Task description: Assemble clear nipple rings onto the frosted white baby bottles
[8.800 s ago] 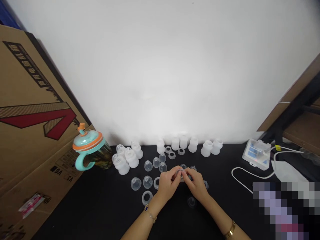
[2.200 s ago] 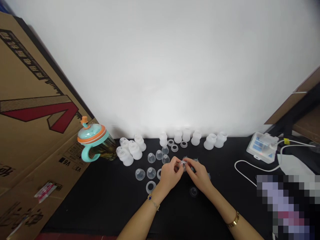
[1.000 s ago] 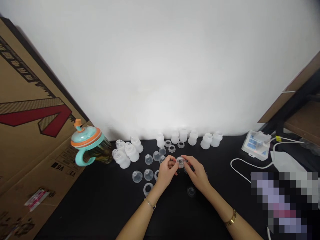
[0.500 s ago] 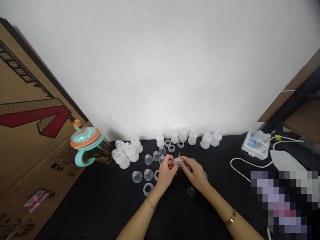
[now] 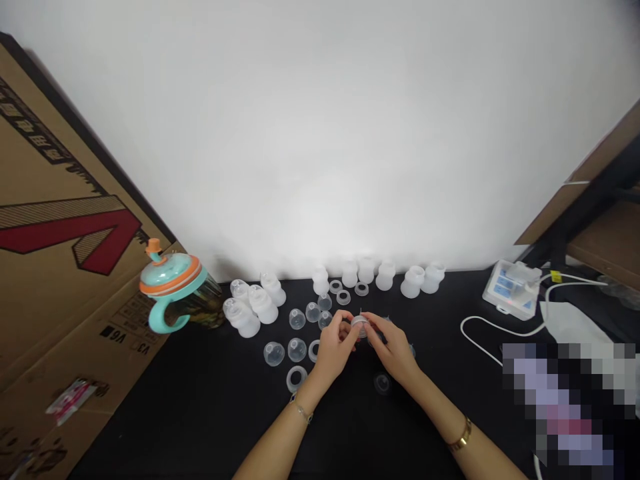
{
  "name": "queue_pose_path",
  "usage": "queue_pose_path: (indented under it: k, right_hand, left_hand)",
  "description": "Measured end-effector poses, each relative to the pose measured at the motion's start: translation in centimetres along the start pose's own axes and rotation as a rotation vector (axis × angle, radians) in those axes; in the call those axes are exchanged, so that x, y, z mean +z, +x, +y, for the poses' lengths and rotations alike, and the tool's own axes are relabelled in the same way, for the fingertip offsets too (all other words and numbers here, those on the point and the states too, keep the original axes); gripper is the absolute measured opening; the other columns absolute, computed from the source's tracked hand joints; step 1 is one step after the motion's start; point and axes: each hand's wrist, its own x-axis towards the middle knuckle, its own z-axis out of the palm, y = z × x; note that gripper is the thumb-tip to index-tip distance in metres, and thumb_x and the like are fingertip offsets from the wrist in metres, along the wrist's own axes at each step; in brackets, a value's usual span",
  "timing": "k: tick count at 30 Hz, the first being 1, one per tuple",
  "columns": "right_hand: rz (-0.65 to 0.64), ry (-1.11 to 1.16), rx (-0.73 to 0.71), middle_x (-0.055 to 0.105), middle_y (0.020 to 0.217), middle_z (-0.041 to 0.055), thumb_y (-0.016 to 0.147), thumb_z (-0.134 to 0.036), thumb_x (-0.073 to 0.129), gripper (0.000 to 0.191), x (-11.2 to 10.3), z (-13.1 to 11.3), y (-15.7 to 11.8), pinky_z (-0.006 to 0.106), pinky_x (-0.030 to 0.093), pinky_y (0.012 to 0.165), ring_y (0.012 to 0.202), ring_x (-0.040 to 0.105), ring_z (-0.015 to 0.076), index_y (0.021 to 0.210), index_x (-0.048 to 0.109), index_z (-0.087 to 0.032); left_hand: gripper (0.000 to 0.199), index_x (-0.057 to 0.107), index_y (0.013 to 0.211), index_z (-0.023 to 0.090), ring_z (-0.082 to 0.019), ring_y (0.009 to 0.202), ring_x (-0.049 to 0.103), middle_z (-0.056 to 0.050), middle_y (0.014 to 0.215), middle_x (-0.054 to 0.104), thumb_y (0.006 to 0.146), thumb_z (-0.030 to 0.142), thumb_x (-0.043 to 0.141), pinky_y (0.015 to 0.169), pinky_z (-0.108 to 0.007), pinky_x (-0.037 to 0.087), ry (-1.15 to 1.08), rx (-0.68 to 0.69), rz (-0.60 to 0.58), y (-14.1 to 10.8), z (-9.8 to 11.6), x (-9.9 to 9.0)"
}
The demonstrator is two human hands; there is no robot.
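Between both hands is a whitish baby bottle collar ring, with a thin clear tip sticking up from it. My left hand pinches its left side with thumb and fingers. On the opposite side, the fingertips of my right hand are closed on the same ring. Several clear domed caps lie left of my left hand, along with a loose collar ring. Below my right hand lies a clear silicone nipple. More small clear pieces are partly hidden behind that hand.
White open bottles line the wall, with loose rings in front. Capped bottles stand left, beside a teal-handled jug and a cardboard box. At right are a power strip, a white cable and a blurred patch.
The collar ring and the fingers around it have shifted very slightly to the right, and the ring is tilted a little differently. Everything on the table stays where it was.
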Motion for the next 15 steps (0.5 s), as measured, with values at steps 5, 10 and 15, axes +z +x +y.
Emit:
queue_pose_path:
  k: [5, 10, 15]
  right_hand:
    - [0.014, -0.025, -0.018, 0.074, 0.112, 0.0087, 0.099, -0.038, 0.044, 0.034, 0.07, 0.09, 0.03, 0.038, 0.055, 0.085, 0.098, 0.070, 0.0246, 0.121, 0.066, -0.023]
    - [0.011, -0.054, -0.043, 0.073, 0.115, 0.0084, 0.100, -0.035, 0.043, 0.034, 0.27, 0.24, 0.03, 0.038, 0.055, 0.087, 0.101, 0.069, 0.0250, 0.122, 0.066, -0.024]
    - [-0.009, -0.084, -0.077, 0.074, 0.113, 0.0081, 0.100, -0.032, 0.042, 0.033, 0.32, 0.07, -0.02, 0.039, 0.056, 0.087, 0.101, 0.070, 0.0251, 0.122, 0.066, -0.024]
  left_hand:
    - [0.028, 0.053, 0.098, 0.022, -0.015, 0.060, 0.064, 0.003, 0.066, 0.063, 0.091, 0.048, 0.056, 0.057, -0.025, 0.052, -0.041, 0.007, -0.002, -0.16, 0.11, 0.04]
    - [0.029, 0.059, 0.108, 0.021, -0.018, 0.070, 0.069, -0.001, 0.074, 0.070, 0.094, 0.046, 0.052, 0.065, -0.027, 0.054, -0.029, 0.017, -0.059, -0.12, 0.24, -0.16]
    - [0.025, 0.059, 0.102, 0.021, -0.017, 0.065, 0.067, 0.000, 0.069, 0.067, 0.093, 0.043, 0.053, 0.062, -0.026, 0.055, -0.050, 0.020, -0.067, 0.02, 0.12, -0.19]
